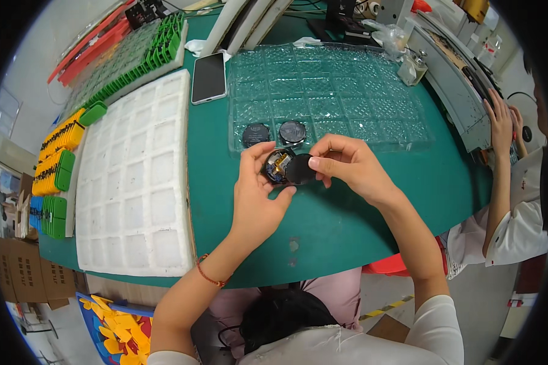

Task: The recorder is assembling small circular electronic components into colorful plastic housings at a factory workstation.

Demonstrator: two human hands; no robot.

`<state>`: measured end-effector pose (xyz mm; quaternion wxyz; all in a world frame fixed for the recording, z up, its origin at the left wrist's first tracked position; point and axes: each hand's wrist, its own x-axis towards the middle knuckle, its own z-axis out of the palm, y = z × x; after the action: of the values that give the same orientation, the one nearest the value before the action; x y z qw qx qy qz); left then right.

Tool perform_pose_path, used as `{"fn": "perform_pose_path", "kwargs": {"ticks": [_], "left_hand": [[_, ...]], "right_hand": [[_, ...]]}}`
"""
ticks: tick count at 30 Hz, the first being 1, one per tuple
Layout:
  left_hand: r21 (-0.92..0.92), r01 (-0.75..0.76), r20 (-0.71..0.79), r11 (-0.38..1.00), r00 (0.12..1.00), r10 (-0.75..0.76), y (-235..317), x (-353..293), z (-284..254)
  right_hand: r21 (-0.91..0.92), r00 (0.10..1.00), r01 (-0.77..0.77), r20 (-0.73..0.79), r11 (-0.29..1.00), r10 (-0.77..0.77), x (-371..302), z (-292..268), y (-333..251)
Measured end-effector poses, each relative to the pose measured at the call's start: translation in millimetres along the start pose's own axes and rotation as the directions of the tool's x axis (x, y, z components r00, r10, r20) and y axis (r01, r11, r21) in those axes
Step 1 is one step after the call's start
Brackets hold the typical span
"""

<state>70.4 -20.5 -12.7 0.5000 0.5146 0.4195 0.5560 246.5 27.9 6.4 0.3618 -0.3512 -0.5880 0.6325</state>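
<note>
Between the thumb and fingers of my left hand is a round black device housing, its inside showing gold-coloured and blue parts. My right hand pinches a flat black disc-shaped cover by its right edge. The cover overlaps the right side of the housing and leaves its left part in sight. Just beyond my hands, two round black pieces lie in the near row of a clear plastic compartment tray. Whether the cover is joined to the housing I cannot tell.
A white foam tray takes up the left of the green table. A phone lies beyond it. Green and yellow plastic parts stand farther left. A glass bottle is at the back right. Another person's hand is at the right.
</note>
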Motion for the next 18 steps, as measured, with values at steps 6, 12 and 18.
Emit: {"fn": "perform_pose_path", "kwargs": {"ticks": [6, 12, 18], "left_hand": [[-0.358, 0.19, 0.131, 0.914, 0.98, -0.153, 6.8, 4.0, -8.9], [-0.591, 0.277, 0.147, 0.758, 0.96, -0.237, 10.9, 5.2, -9.4], [-0.481, 0.248, 0.11, 0.841, 0.969, -0.223, 6.5, 3.5, -7.9]], "right_hand": [[0.082, 0.996, 0.079, -0.037, 0.994, -0.076, 0.9, 0.9, 2.2], [0.052, 0.997, 0.006, -0.078, 0.999, -0.002, 3.2, 0.8, 3.5], [0.09, 0.996, -0.022, -0.086, 0.996, 0.03, 4.8, 0.8, 3.8]]}}
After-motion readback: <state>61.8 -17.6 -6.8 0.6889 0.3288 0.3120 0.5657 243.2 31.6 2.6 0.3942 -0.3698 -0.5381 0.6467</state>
